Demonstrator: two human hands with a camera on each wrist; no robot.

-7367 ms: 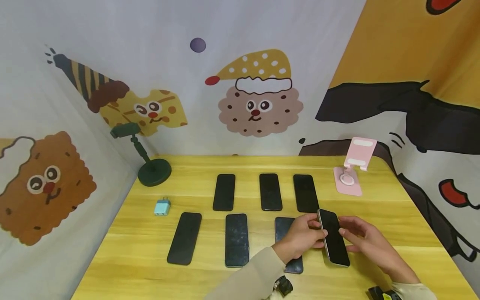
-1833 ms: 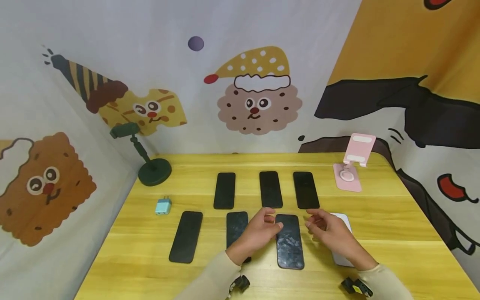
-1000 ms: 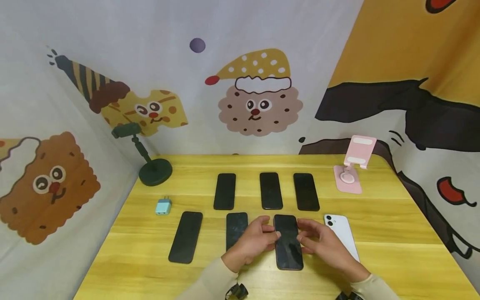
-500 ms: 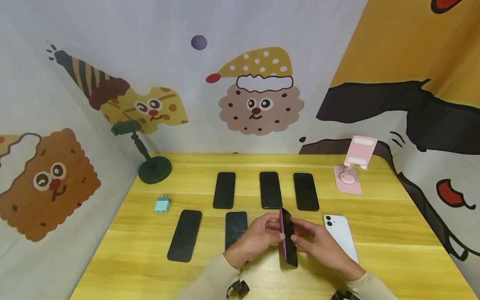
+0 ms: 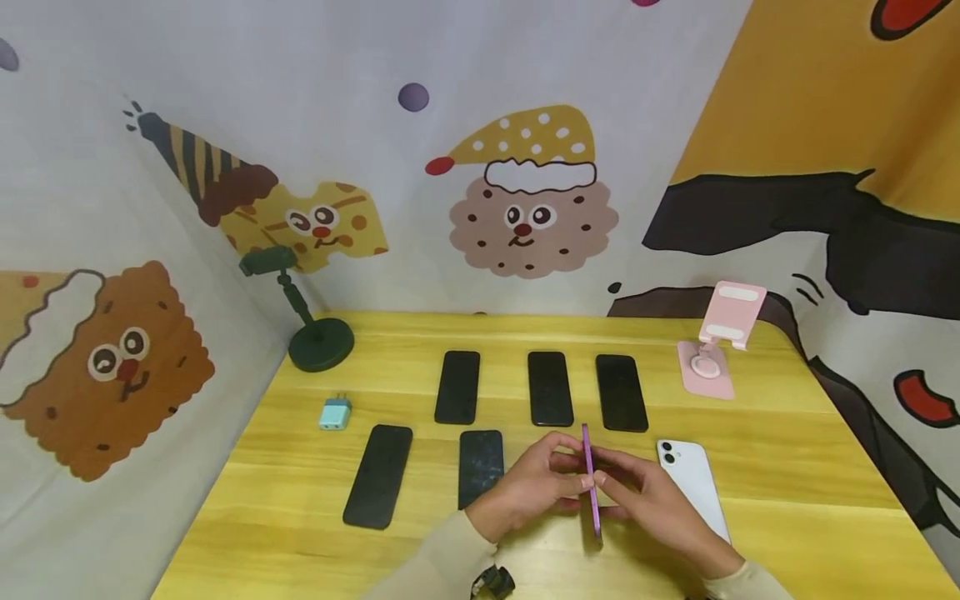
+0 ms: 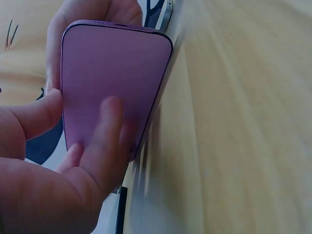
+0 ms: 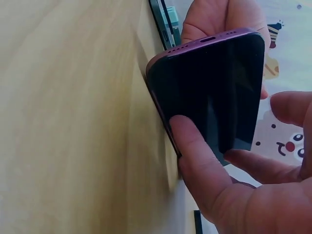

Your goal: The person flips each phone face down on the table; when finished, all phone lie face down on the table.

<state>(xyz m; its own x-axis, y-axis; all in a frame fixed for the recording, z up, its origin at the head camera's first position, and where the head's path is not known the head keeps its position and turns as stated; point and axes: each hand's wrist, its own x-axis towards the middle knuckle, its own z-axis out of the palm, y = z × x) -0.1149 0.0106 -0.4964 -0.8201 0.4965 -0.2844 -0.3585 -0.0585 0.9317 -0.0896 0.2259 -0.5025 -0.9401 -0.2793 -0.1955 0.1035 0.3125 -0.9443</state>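
Observation:
Between both hands a purple-framed smartphone [image 5: 592,492] stands on its long edge, close over the table. The left hand [image 5: 534,483] has its thumb at the phone's upper edge and fingers against the purple back [image 6: 117,63], as the left wrist view shows. From the other side, the right hand [image 5: 648,500] holds its fingers on the black screen [image 7: 209,83], its thumb tip right by the upper edge. A white phone [image 5: 696,483] lies back up beside the right hand. Left of the hands is a dark phone [image 5: 480,462], partly hidden by the left forearm.
Three black phones [image 5: 457,387] lie in a back row on the wooden table [image 5: 262,508]. Another black phone [image 5: 378,477] lies front left, near a light blue charger plug [image 5: 335,413]. A green stand [image 5: 321,343] is back left, a pink phone stand [image 5: 720,342] back right.
The white phone was laid down back up at the right. Both hands then moved left to the purple phone, lifted it from screen-up and tilted it onto its edge.

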